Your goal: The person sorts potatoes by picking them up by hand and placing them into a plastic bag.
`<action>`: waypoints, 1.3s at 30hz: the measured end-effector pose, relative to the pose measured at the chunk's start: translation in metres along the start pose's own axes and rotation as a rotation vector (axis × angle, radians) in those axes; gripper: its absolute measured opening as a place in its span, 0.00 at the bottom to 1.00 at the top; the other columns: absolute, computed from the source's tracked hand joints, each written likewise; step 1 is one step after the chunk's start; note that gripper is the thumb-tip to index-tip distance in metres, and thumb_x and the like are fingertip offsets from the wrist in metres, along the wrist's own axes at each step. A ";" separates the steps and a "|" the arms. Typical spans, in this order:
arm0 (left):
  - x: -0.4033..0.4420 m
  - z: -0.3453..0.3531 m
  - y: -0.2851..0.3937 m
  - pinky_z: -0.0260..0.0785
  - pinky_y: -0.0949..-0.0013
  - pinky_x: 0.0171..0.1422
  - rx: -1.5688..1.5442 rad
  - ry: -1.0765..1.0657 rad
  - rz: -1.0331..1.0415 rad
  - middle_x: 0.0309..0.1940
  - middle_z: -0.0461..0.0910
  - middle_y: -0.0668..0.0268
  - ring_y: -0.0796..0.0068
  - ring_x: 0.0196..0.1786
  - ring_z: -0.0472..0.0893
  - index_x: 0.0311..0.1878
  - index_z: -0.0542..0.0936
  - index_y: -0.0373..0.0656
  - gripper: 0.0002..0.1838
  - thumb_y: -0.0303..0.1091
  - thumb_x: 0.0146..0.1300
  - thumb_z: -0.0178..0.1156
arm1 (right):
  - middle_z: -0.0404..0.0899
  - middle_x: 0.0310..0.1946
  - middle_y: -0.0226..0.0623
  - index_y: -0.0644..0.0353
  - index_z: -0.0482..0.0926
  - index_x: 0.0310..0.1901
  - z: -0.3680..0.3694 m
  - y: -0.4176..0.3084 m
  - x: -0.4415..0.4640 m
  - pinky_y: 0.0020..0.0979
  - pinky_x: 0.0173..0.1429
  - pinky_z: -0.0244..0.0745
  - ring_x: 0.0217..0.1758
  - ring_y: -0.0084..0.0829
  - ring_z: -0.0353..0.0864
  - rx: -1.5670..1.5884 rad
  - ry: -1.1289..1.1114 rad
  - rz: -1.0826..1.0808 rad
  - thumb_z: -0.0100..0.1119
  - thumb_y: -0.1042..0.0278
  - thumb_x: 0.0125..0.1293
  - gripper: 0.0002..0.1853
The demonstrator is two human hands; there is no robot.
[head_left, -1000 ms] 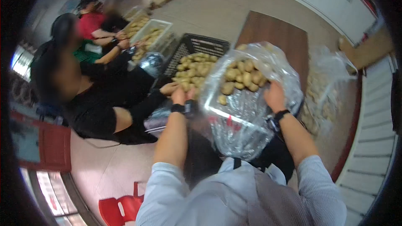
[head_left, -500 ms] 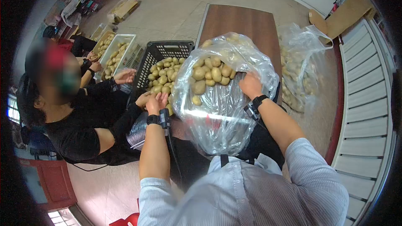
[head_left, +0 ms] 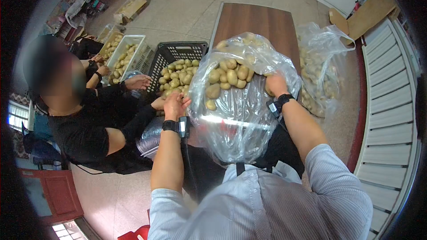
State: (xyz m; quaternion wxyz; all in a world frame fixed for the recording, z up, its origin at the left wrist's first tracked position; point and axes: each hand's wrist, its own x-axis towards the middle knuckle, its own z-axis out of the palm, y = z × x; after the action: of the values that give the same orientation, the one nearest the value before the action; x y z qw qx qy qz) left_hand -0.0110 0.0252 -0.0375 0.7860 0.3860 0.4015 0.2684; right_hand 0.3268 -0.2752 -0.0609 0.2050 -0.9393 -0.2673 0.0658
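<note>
A clear plastic bag (head_left: 240, 126) of potatoes (head_left: 231, 76) lies open in front of me, partly on the table. Inside its mouth, at the right, my right hand (head_left: 277, 84) is closed round a potato (head_left: 268, 90), mostly hidden by the fingers. My left hand (head_left: 176, 105) is at the bag's left edge, palm up, with loosely bent fingers apart and nothing visible in them. Just beyond it stands a black crate (head_left: 155, 69) holding more potatoes. A co-worker's hand (head_left: 158, 103) is close beside my left hand; their other hand (head_left: 138, 82) is over the crate's near side.
The brown table (head_left: 255, 20) extends away under the bag. Another clear bag of potatoes (head_left: 318, 73) stands on the floor at the right. White crates (head_left: 141, 40) of potatoes and other people's hands are at the far left. A white slatted panel (head_left: 387, 120) borders the right side.
My left hand has moved right, away from the co-worker's hand, toward the bag. My right hand has shifted slightly right, and a potato now shows at its fingers. The co-worker's head has turned.
</note>
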 end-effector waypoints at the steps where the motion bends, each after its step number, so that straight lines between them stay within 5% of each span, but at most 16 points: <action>1: 0.005 -0.004 -0.006 0.78 0.54 0.41 0.031 -0.017 0.021 0.44 0.72 0.62 0.55 0.38 0.78 0.52 0.66 0.46 0.13 0.34 0.65 0.51 | 0.78 0.50 0.52 0.58 0.80 0.47 -0.022 -0.019 -0.015 0.44 0.61 0.69 0.53 0.53 0.76 -0.009 0.004 -0.029 0.49 0.63 0.58 0.18; 5: -0.008 0.008 -0.002 0.79 0.58 0.38 -0.036 0.003 -0.013 0.44 0.72 0.60 0.58 0.34 0.78 0.52 0.66 0.45 0.13 0.35 0.66 0.52 | 0.77 0.51 0.52 0.61 0.80 0.47 -0.029 -0.033 -0.030 0.46 0.59 0.71 0.53 0.54 0.76 0.015 0.093 -0.088 0.48 0.62 0.58 0.19; 8: -0.011 0.014 0.002 0.79 0.59 0.37 -0.003 -0.074 -0.045 0.43 0.72 0.59 0.59 0.34 0.79 0.51 0.67 0.43 0.12 0.35 0.66 0.51 | 0.78 0.49 0.51 0.63 0.79 0.48 -0.039 -0.042 -0.035 0.44 0.61 0.71 0.57 0.49 0.75 -0.098 -0.184 0.023 0.53 0.59 0.56 0.21; 10: -0.032 0.038 0.018 0.76 0.51 0.43 0.155 -0.009 -0.051 0.42 0.72 0.62 0.54 0.40 0.79 0.46 0.71 0.45 0.09 0.36 0.66 0.52 | 0.79 0.48 0.51 0.64 0.80 0.44 -0.044 -0.047 -0.039 0.42 0.58 0.73 0.55 0.47 0.76 -0.176 -0.167 -0.082 0.55 0.58 0.56 0.19; 14: -0.042 0.045 0.014 0.76 0.51 0.42 0.033 -0.049 -0.028 0.42 0.72 0.59 0.53 0.40 0.78 0.47 0.70 0.43 0.09 0.35 0.67 0.51 | 0.79 0.48 0.56 0.65 0.76 0.48 -0.047 -0.059 -0.048 0.44 0.56 0.74 0.51 0.51 0.79 -0.194 -0.160 -0.051 0.52 0.64 0.56 0.20; 16: -0.036 0.043 0.010 0.81 0.62 0.33 0.066 -0.057 -0.052 0.43 0.73 0.58 0.62 0.35 0.81 0.52 0.68 0.39 0.14 0.36 0.67 0.51 | 0.79 0.44 0.56 0.66 0.74 0.48 -0.031 -0.056 -0.050 0.45 0.55 0.74 0.48 0.54 0.79 -0.217 -0.048 -0.041 0.54 0.63 0.55 0.21; 18: -0.018 0.020 -0.010 0.81 0.61 0.34 0.012 -0.100 -0.024 0.42 0.73 0.59 0.62 0.35 0.81 0.53 0.68 0.40 0.15 0.35 0.67 0.51 | 0.79 0.44 0.54 0.65 0.73 0.48 -0.027 -0.057 -0.057 0.45 0.55 0.74 0.48 0.54 0.79 -0.260 -0.041 -0.100 0.58 0.60 0.54 0.23; 19: -0.009 0.010 -0.018 0.81 0.61 0.34 0.484 -0.200 0.335 0.42 0.73 0.60 0.62 0.34 0.81 0.54 0.68 0.40 0.15 0.35 0.67 0.51 | 0.79 0.43 0.52 0.65 0.72 0.48 -0.027 -0.058 -0.059 0.45 0.55 0.73 0.47 0.54 0.78 -0.307 -0.038 -0.141 0.62 0.57 0.53 0.25; 21: -0.020 0.033 -0.005 0.81 0.61 0.35 0.198 -0.123 0.028 0.42 0.73 0.60 0.63 0.33 0.81 0.55 0.68 0.40 0.17 0.36 0.67 0.51 | 0.78 0.44 0.50 0.64 0.72 0.48 -0.033 -0.064 -0.068 0.44 0.56 0.73 0.49 0.52 0.78 -0.326 -0.048 -0.186 0.67 0.54 0.49 0.28; 24: -0.042 0.051 0.014 0.81 0.61 0.35 0.142 -0.023 -0.068 0.42 0.73 0.60 0.64 0.32 0.80 0.56 0.67 0.40 0.17 0.36 0.67 0.51 | 0.75 0.49 0.48 0.63 0.70 0.49 -0.036 -0.077 -0.078 0.43 0.57 0.72 0.55 0.48 0.74 -0.328 -0.131 -0.202 0.75 0.49 0.41 0.37; 36: -0.076 0.066 0.014 0.80 0.67 0.32 0.177 0.005 -0.013 0.37 0.75 0.60 0.68 0.31 0.81 0.50 0.72 0.36 0.14 0.35 0.65 0.52 | 0.68 0.55 0.49 0.61 0.66 0.59 -0.005 -0.074 -0.101 0.45 0.59 0.70 0.59 0.52 0.68 -0.218 -0.138 -0.693 0.76 0.63 0.42 0.41; 39: -0.076 0.066 0.013 0.78 0.67 0.28 0.246 -0.017 0.028 0.37 0.75 0.60 0.69 0.28 0.80 0.50 0.71 0.37 0.16 0.37 0.65 0.53 | 0.68 0.53 0.50 0.61 0.65 0.58 -0.007 -0.091 -0.113 0.45 0.59 0.69 0.57 0.52 0.69 0.006 -0.214 -0.483 0.75 0.66 0.44 0.38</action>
State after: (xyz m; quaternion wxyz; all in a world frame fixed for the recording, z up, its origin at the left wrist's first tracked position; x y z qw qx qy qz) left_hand 0.0029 -0.0486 0.0306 0.7321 0.4874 0.4196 0.2246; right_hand 0.1896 -0.2674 -0.0145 0.1881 -0.8352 -0.5038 0.1148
